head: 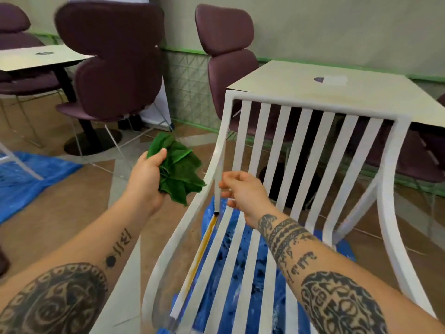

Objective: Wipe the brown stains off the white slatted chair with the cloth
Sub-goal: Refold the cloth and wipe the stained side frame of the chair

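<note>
The left hand (pixel 147 179) is closed around a bunched green cloth (pixel 177 174), held up in the air just beside the chair (pixel 391 165) and not yet touching it; balling it up like that likely gives a thick pad to rub with. The right hand (pixel 243 191) has its thumb and curled fingers pinched lightly on the thin upright at the left of the chair back, probably to steady the light frame against the rubbing to come. The brown stain (pixel 204 249) runs as a long streak down the outermost left seat slat, below both hands (the other slats look white from here). A blue sheet (pixel 262 263) lies under the chair, presumably to catch drips. The cloth has to come down and inward to reach the streak.
</note>
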The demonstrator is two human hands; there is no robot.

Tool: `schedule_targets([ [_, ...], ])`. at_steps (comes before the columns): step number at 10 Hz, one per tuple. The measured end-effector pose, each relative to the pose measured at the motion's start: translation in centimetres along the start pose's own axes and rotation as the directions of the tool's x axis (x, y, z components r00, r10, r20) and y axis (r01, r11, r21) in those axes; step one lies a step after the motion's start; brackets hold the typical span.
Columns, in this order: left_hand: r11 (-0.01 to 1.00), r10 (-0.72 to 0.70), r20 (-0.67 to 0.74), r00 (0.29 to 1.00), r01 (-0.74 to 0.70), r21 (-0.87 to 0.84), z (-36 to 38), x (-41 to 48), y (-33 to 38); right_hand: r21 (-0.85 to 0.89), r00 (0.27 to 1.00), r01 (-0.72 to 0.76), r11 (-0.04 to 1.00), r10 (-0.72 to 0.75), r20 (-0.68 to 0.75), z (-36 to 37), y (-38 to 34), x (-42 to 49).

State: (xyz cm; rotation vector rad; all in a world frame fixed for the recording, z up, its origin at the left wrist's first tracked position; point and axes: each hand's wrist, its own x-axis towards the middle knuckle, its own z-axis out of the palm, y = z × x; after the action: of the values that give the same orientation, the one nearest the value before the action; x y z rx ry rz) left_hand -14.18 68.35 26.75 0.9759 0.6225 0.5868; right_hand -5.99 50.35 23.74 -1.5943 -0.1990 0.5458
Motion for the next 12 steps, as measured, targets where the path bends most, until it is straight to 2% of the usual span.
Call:
schedule_targets([
  [1,0.998,-0.030,-0.073,0.997,0.033,0.048,-2.7,3.1,-3.2,-0.107,0.995,-0.068,0.992,0.059,-0.086,0.5,6.0,3.2],
  [2,0.976,-0.109,-0.119,0.987,0.129,0.178,-5.7,5.9,-8.4,-0.185,0.982,-0.153,0.971,0.129,-0.134,0.4,11.5,7.0],
  [3,0.908,-0.239,-0.064,0.969,0.246,0.338,-7.7,8.6,-13.3,-0.349,0.986,-0.120,0.929,0.071,-0.152,-0.1,16.3,11.0],
  [4,0.858,-0.293,0.030,0.956,0.249,0.449,-7.6,11.2,-16.4,-0.630,0.978,-0.077,0.773,-0.064,-0.197,-0.6,20.5,15.2],
  [5,0.785,-0.232,0.052,0.971,0.155,0.599,-7.1,14.0,-18.6,-0.798,0.964,-0.051,0.601,-0.179,-0.196,-0.7,22.9,17.6],
  [6,0.683,-0.200,0.081,0.976,0.080,0.726,-10.0,20.9,-24.4,-0.826,0.943,-0.007,0.564,-0.270,-0.192,-0.4,24.4,18.8],
  [7,0.703,-0.284,0.069,0.956,0.158,0.693,-8.2,23.8,-28.4,-0.833,0.929,0.005,0.553,-0.311,-0.201,-0.3,25.1,19.0],
  [8,0.639,-0.246,0.083,0.966,0.097,0.763,-4.5,22.7,-28.9,-0.835,0.923,0.011,0.550,-0.327,-0.203,-0.3,25.4,19.2],
  [9,0.515,-0.381,0.069,0.922,0.149,0.844,-3.6,22.8,-30.4,-0.833,0.921,0.017,0.553,-0.332,-0.202,-0.1,25.5,19.3],
  [10,0.516,-0.406,0.041,0.913,0.192,0.835,-3.6,23.8,-31.7,-0.840,0.922,0.006,0.543,-0.328,-0.205,-0.1,25.7,19.5],
  [12,0.467,-0.350,0.086,0.933,0.094,0.879,-2.6,24.4,-32.9,-0.844,0.918,-0.002,0.536,-0.333,-0.214,-0.1,25.8,19.5],
])
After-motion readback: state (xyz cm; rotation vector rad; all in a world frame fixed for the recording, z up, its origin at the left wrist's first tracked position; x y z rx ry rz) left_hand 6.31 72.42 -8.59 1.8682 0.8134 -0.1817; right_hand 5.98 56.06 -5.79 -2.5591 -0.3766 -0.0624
